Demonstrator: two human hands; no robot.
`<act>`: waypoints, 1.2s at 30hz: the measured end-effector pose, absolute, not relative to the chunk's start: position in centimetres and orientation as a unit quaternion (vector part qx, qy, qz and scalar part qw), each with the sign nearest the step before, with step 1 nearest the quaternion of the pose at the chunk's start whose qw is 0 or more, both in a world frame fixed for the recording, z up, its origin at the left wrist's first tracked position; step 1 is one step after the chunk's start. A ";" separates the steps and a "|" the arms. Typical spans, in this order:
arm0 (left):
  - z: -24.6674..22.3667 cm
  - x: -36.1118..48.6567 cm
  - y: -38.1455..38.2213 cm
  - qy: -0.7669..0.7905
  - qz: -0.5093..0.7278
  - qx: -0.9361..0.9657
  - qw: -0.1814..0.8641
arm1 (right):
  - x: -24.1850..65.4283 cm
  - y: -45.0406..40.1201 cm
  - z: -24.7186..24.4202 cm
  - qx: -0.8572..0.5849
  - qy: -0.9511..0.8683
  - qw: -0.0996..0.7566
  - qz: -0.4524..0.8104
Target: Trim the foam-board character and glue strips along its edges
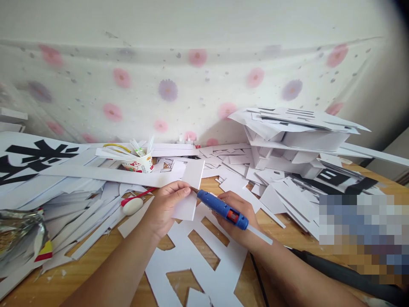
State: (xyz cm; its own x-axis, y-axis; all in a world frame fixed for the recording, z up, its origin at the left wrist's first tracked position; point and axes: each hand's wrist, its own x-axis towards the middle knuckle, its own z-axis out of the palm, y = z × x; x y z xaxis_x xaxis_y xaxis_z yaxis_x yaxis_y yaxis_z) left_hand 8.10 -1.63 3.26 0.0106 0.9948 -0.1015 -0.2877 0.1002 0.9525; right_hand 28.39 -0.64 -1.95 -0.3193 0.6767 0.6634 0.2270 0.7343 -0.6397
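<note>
My left hand (pixel 168 204) is closed on a small white board (pixel 194 170), held upright above the table. In my right hand (pixel 236 213) is a blue glue gun (pixel 220 207) with a translucent glue stick (pixel 260 234) coming out of its rear end. The gun's tip points left and meets the board's edge near my left fingertips; whether it touches is too small to tell. Beneath both hands lies a white sheet (pixel 179 251) with several cut-out openings, flat on the wooden table.
A paper cup (pixel 139 163) with scraps stands behind left. White strips (pixel 92 221) and a foil packet (pixel 24 238) lie left. A stacked white board structure (pixel 294 145) stands back right. A black cable (pixel 259 279) crosses the wooden table (pixel 79 281).
</note>
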 end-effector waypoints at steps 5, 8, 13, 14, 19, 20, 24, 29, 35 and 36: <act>3.1 8.0 -1.5 0.462 0.538 0.391 0.587 | 28.5 -0.6 -2.1 -0.267 -0.793 0.506 0.207; 3.0 8.0 -1.5 0.464 0.532 0.395 0.588 | 28.6 -0.6 -1.8 -0.258 -0.802 0.507 0.184; 3.1 8.0 -1.7 0.470 0.529 0.386 0.592 | 28.7 -0.7 -1.3 -0.248 -0.819 0.500 0.130; 3.1 8.0 -1.7 0.472 0.531 0.383 0.591 | 28.7 -0.7 -1.2 -0.247 -0.822 0.500 0.119; 3.0 8.1 -1.5 0.471 0.538 0.387 0.582 | 28.6 -0.8 -1.1 -0.252 -0.821 0.504 0.093; 3.0 8.1 -1.5 0.469 0.535 0.391 0.584 | 28.6 -0.8 -1.1 -0.252 -0.819 0.507 0.094; 2.8 7.8 -1.4 0.471 0.523 0.409 0.581 | 28.8 -0.9 -1.2 -0.258 -0.806 0.517 0.127; 2.4 7.4 -1.0 0.467 0.551 0.395 0.568 | 28.7 -1.1 -1.0 -0.295 -0.780 0.529 0.158; 2.2 7.2 -0.5 0.446 0.577 0.379 0.569 | 28.5 -1.2 -0.5 -0.308 -0.767 0.539 0.164; 2.2 7.2 -0.4 0.441 0.577 0.379 0.573 | 28.4 -1.2 -0.5 -0.313 -0.766 0.536 0.164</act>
State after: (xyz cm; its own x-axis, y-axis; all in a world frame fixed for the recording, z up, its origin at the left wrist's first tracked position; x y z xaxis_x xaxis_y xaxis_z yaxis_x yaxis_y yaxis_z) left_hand 7.17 -0.44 2.18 -0.0553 0.9962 -0.0680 -0.3286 0.0461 0.9434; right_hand 28.45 -1.23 -0.47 -0.2286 0.6559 0.7194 0.3042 0.7501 -0.5872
